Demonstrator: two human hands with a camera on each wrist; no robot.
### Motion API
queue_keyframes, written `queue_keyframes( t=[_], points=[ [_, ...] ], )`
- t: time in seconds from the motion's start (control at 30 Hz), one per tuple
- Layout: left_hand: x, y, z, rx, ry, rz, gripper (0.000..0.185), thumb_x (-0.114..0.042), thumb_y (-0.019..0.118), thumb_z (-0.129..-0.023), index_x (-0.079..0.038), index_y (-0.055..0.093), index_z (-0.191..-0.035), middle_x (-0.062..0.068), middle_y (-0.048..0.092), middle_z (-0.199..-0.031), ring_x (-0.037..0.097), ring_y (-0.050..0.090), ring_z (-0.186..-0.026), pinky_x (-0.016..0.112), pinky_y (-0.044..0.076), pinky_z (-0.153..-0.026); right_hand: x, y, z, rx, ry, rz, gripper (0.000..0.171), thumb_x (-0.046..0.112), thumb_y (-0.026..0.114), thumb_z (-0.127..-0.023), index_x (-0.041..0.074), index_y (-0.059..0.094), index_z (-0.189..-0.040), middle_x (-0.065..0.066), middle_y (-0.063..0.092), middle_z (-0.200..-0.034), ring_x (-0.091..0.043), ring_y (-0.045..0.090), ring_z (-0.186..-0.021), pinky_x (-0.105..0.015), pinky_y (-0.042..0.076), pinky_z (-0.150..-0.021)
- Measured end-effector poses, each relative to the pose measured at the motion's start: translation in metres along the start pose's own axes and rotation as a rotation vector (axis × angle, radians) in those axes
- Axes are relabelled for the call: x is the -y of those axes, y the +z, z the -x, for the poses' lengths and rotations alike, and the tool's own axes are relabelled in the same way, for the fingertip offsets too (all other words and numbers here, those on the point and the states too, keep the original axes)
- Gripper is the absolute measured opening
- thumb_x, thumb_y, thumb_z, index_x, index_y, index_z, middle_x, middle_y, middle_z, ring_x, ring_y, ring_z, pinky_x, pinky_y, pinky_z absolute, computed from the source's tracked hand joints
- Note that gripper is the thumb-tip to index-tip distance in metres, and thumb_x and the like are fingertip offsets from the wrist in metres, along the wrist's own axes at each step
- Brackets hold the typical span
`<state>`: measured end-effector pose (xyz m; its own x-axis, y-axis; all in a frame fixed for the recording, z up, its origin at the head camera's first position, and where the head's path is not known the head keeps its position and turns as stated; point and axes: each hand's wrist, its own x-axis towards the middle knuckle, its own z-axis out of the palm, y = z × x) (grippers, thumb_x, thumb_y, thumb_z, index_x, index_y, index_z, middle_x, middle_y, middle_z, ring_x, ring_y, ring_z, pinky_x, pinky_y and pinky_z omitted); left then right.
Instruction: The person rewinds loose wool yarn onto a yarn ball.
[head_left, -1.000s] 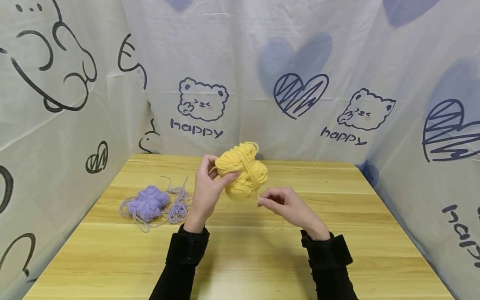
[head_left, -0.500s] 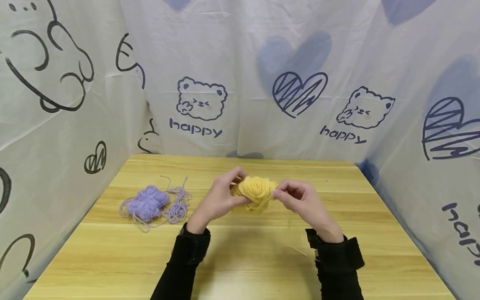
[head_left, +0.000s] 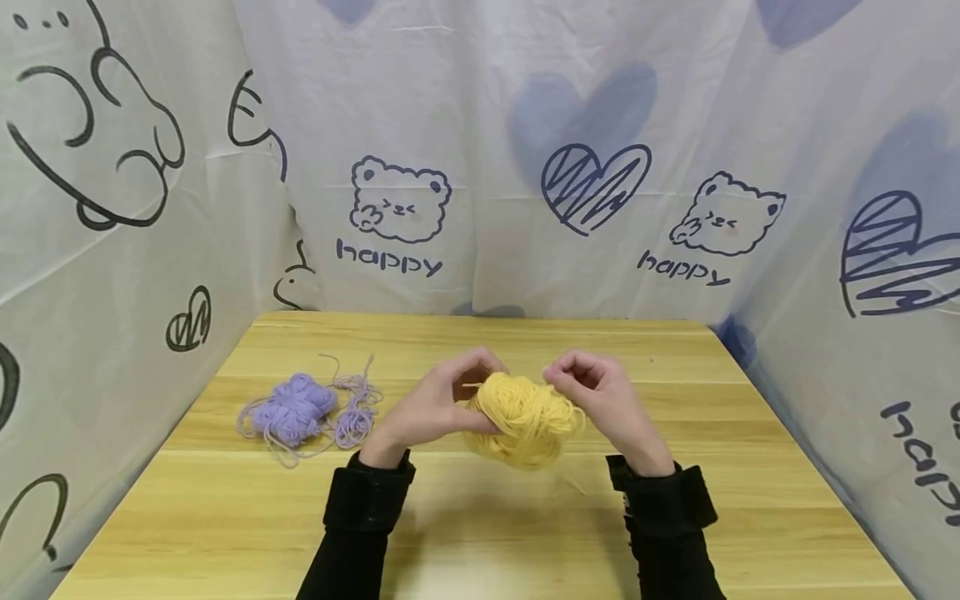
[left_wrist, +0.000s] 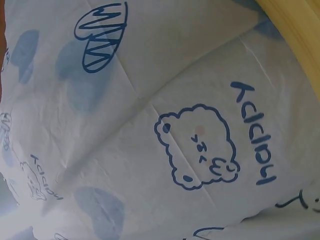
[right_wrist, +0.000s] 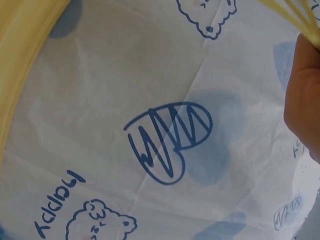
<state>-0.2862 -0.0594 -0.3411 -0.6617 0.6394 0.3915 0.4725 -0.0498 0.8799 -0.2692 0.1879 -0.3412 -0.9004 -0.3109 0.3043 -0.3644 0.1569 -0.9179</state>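
Over the middle of the table, my left hand [head_left: 435, 404] grips a ball of yellow yarn [head_left: 528, 429] from its left side, thumb across the front and fingers behind. My right hand [head_left: 611, 404] is at the ball's upper right, thumb and forefinger pinched together. In the right wrist view, yellow yarn strands [right_wrist: 290, 14] run to the fingertips of that hand [right_wrist: 306, 95]. A loose yarn end dangles beneath the ball. Only a sliver of the left hand shows at the edge of the left wrist view, where the ball is out of sight.
A purple yarn skein [head_left: 295, 408] lies on the wooden table [head_left: 225, 517] at the left, with a loose purple tangle [head_left: 356, 421] beside it. White printed cloth [head_left: 495, 108] hangs behind the table and along both sides.
The yellow ball has come down and slightly right, turning in my left hand. My right hand has shifted from below the ball to its upper right. The purple yarn stays put.
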Motion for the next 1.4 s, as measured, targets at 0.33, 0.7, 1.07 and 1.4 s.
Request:
queue_keyframes(
  t=[0.33,0.7,1.07,1.4],
  points=[
    [-0.006,-0.004,0.001,-0.201,0.026,0.250,0.046,0.012,0.071,-0.074,-0.004,0.048,-0.110,0.006,0.055,-0.111,0.017,0.063,-0.097,0.031,0.059,-0.082,-0.011,0.010,-0.004,0.077,0.060,-0.020,0.017,0.014,0.054,-0.098,0.001,0.063,-0.105,0.004,0.055,-0.069,-0.005,0.043,-0.053,-0.025,0.039,-0.047],
    [-0.006,-0.008,-0.001,-0.530,0.023,0.353,0.037,0.007,0.065,-0.083,-0.011,0.046,-0.109,0.003,0.055,-0.113,0.016,0.062,-0.102,0.027,0.056,-0.086,-0.017,0.020,-0.011,0.207,0.130,0.018,0.025,0.022,0.050,-0.101,0.001,0.062,-0.094,0.001,0.030,-0.054,-0.013,0.022,-0.045,-0.031,0.023,-0.043],
    [0.000,-0.013,-0.004,-0.760,-0.018,0.192,0.041,0.000,0.074,-0.080,-0.009,0.045,-0.108,0.004,0.054,-0.114,0.021,0.060,-0.106,0.028,0.056,-0.086,-0.008,0.018,-0.008,0.309,0.058,0.106,0.019,0.022,0.056,-0.098,0.011,0.069,-0.089,-0.001,0.035,-0.055,-0.012,0.029,-0.046,-0.029,0.028,-0.042],
    [0.010,-0.010,-0.004,-0.493,-0.018,-0.346,0.044,0.001,0.080,-0.071,-0.004,0.054,-0.106,0.012,0.064,-0.110,0.025,0.063,-0.101,0.035,0.056,-0.086,0.018,-0.002,0.012,0.244,-0.004,0.029,0.011,0.011,0.058,-0.096,0.007,0.068,-0.092,-0.002,0.043,-0.060,-0.018,0.038,-0.052,-0.032,0.036,-0.046]
  ],
)
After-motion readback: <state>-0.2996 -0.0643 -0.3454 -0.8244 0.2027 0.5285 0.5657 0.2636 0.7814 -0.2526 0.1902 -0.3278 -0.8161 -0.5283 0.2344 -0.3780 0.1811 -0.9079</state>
